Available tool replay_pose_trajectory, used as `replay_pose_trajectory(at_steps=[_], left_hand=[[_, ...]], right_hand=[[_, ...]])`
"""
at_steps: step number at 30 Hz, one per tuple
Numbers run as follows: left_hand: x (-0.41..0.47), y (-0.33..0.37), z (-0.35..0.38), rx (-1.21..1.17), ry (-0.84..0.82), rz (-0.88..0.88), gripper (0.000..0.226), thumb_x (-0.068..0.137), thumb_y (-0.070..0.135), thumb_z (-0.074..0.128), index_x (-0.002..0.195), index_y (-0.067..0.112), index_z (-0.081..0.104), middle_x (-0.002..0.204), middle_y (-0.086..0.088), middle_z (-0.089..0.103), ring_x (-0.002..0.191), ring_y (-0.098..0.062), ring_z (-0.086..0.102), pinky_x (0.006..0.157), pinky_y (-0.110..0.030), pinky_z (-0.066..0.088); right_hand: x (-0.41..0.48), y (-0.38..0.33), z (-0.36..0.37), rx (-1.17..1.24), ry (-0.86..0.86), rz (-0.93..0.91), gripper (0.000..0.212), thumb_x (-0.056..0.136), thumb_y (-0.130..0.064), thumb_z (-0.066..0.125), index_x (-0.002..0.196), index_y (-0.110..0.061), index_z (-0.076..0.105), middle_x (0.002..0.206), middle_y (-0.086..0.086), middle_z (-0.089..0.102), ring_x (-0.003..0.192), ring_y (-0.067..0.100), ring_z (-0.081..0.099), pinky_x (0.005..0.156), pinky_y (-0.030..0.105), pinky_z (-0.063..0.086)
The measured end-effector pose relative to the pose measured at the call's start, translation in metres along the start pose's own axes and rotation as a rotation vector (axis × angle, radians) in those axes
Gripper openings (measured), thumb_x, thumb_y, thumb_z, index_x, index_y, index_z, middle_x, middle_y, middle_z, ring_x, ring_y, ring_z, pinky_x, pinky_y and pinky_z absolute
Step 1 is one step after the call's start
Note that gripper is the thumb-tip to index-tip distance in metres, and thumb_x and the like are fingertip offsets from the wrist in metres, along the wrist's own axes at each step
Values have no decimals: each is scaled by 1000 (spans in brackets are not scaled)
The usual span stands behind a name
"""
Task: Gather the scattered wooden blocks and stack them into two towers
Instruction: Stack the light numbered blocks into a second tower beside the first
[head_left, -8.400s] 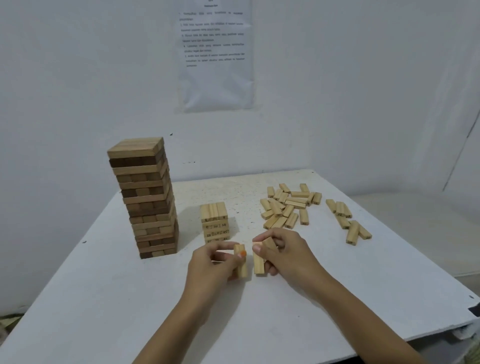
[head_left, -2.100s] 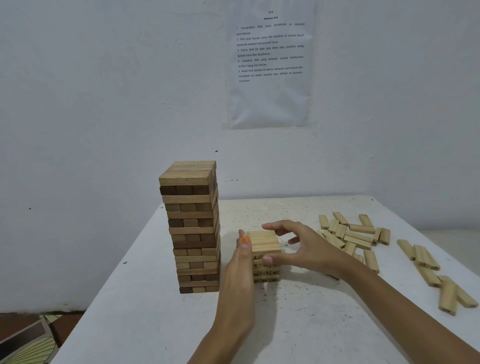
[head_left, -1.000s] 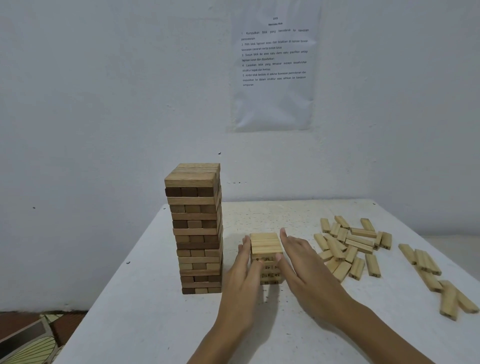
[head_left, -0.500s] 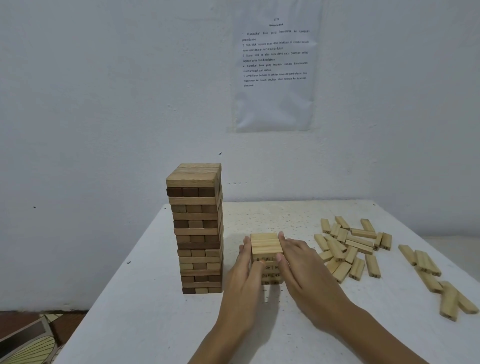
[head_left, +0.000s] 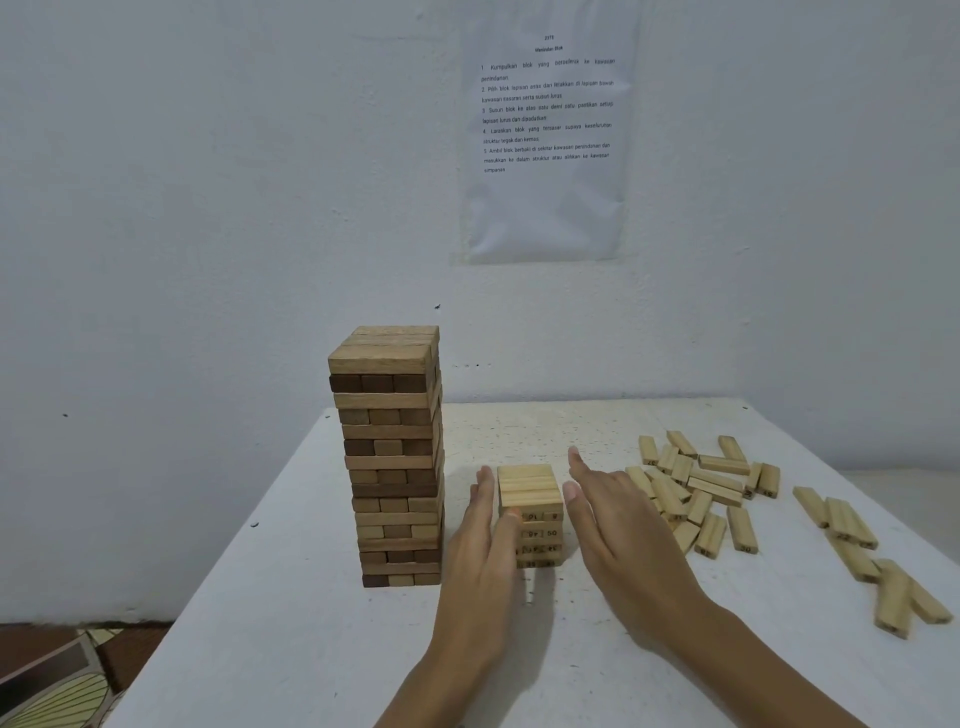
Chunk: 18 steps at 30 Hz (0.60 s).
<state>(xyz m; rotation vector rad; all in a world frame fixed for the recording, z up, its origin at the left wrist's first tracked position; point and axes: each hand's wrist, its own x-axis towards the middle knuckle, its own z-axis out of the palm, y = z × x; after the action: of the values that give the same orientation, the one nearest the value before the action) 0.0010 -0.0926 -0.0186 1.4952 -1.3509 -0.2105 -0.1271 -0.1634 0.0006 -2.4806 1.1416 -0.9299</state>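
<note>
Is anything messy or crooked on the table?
Yes: loose blocks lie jumbled at all angles on the right side of the table, not stacked yet. The small tower and tall tower both look fairly straight.

Half a second ago the right hand pressed its fingers and thumb against the right side of the short stack. It has since drawn off slightly, and a narrow gap shows between its straight fingers and the stack just to their left. Two seconds ago that hand reached over the stack's top layer. Eight seconds ago both hands held single blocks on the near side of the stack; now neither the left hand nor the right holds one.
</note>
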Motion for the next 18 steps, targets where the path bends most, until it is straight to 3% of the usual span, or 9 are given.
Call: replay_pose_trajectory(at_steps=[1, 3, 7, 12, 15, 18], left_hand=[[-2, 2, -6, 95, -3, 99, 49, 89, 31, 62, 133, 32, 41, 149, -2, 40, 134, -19, 43, 107, -36, 41], [-3, 9, -7, 141, -27, 118, 58, 88, 49, 38, 144, 42, 24, 151, 18, 29, 140, -1, 26, 117, -34, 25], [-7, 22, -5, -22, 88, 170, 54, 90, 52, 31, 143, 45, 20, 154, 23, 19, 139, 11, 11, 111, -7, 11], [-12, 26, -3, 138, 137, 380, 46, 94, 32, 37, 140, 28, 36, 145, 8, 41, 135, -5, 34, 110, -22, 26], [-15, 34, 3, 128, 116, 443, 41, 92, 29, 41, 132, 23, 46, 132, 10, 48, 125, -3, 42, 103, -19, 33], [-15, 42, 12, 135, 40, 471, 38, 91, 25, 42, 128, 20, 51, 125, 10, 50, 119, -2, 44, 98, -19, 37]], right_hand=[[0, 1, 0, 4, 15, 6, 82, 86, -62, -3, 152, -21, 23, 106, -18, 51, 105, 2, 41, 92, 22, 35], [-1, 2, 1, 6, 31, 15, 75, 91, -59, 3, 151, -22, 28, 116, -15, 56, 109, 3, 44, 94, 23, 35], [0, 1, -3, 74, 81, 42, 60, 97, -52, 17, 144, -25, 42, 129, -14, 56, 119, 5, 45, 98, 23, 33], [5, -1, -23, 295, 148, 144, 40, 101, -40, 31, 124, -24, 59, 107, -16, 62, 106, 3, 56, 83, 19, 40], [-4, 2, -41, 411, 143, 186, 26, 102, -26, 40, 109, -24, 65, 97, -19, 64, 91, -4, 59, 75, 16, 41], [-16, 18, -54, 419, 148, 207, 24, 100, -17, 45, 99, -23, 68, 92, -13, 67, 82, -6, 60, 69, 10, 44]])
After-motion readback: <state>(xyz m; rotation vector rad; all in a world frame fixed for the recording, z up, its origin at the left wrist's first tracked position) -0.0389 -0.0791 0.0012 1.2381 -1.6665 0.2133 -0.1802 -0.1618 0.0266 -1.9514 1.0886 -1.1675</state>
